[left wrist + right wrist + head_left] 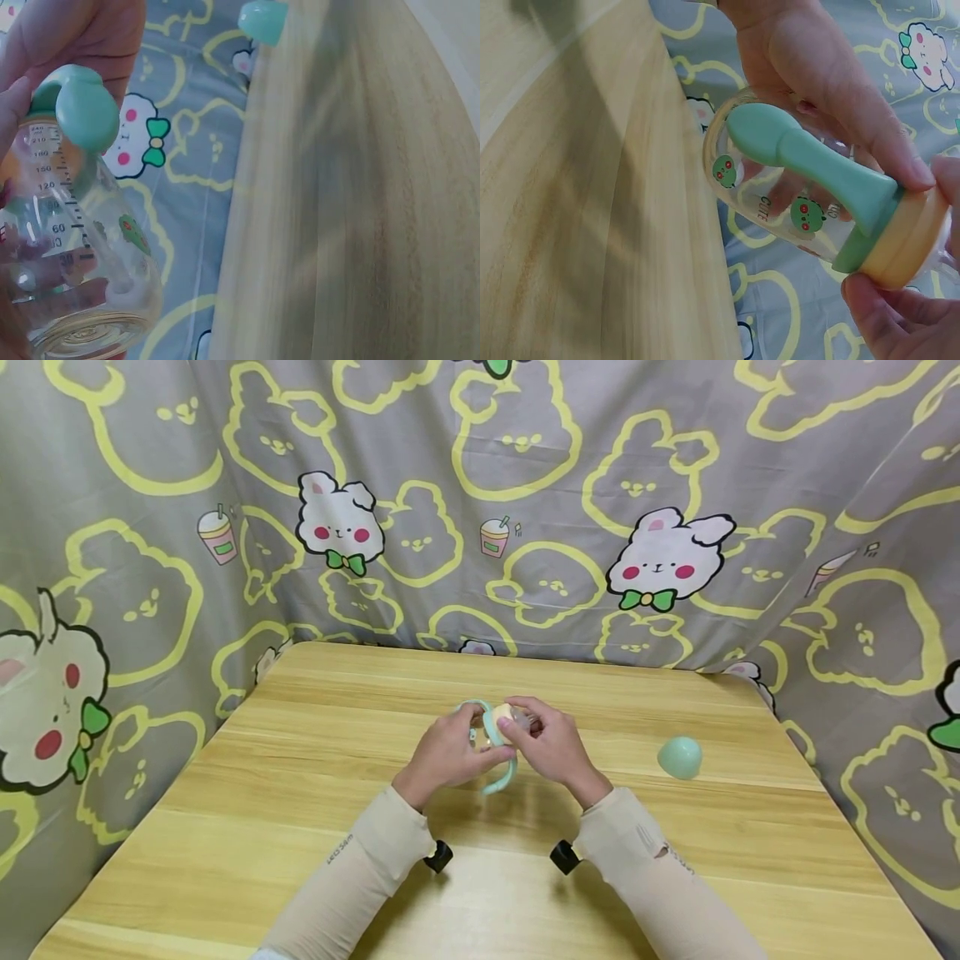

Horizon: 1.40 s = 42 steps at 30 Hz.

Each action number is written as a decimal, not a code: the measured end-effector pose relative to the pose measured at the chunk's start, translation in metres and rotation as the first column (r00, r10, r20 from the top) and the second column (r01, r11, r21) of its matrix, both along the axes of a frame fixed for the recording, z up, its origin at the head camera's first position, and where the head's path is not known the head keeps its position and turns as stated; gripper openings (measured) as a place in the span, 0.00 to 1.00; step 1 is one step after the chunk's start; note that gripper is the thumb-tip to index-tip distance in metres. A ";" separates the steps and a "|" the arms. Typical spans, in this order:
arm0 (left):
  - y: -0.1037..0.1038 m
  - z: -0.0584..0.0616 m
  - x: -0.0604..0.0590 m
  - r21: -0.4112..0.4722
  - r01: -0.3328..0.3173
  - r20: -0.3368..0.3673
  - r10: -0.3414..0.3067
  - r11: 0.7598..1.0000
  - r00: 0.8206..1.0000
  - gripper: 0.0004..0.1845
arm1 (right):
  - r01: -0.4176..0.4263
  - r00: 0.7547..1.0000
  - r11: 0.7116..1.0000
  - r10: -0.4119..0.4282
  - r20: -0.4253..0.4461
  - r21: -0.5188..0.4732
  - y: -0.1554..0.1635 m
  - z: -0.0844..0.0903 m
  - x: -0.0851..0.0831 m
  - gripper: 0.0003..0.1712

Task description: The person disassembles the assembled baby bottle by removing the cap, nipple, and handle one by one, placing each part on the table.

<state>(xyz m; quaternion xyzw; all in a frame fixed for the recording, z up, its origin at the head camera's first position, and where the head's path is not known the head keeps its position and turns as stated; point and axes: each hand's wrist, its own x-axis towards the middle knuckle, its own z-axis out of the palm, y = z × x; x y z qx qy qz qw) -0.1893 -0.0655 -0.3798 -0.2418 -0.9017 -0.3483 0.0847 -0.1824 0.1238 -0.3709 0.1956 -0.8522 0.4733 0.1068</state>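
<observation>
A clear baby bottle (761, 206) with two mint-green handles (821, 169) lies tilted between both hands above the table. My left hand (447, 752) grips its body, fingers wrapped behind the clear wall. With thumb and fingers, my right hand (557, 745) pinches the pale yellow collar (906, 238) at the top end. A clear teat (521, 720) pokes out past the collar, partly hidden by the right fingers. Black volume marks and a straw show through the bottle (124, 259) in the left wrist view. A mint-green dome cap (680, 757) sits on the table, right of the hands.
The wooden table (285, 827) spreads beneath both forearms. A grey curtain (420, 468) with yellow outlines and white rabbit faces hangs around its back and sides. Small black wrist devices (438, 857) stick out inward from the sleeves.
</observation>
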 end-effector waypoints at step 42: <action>-0.003 0.006 -0.001 -0.025 0.010 -0.073 -0.012 1.000 0.997 0.25 | -0.133 0.990 0.991 0.133 -0.047 0.007 0.003 0.006 0.003 0.20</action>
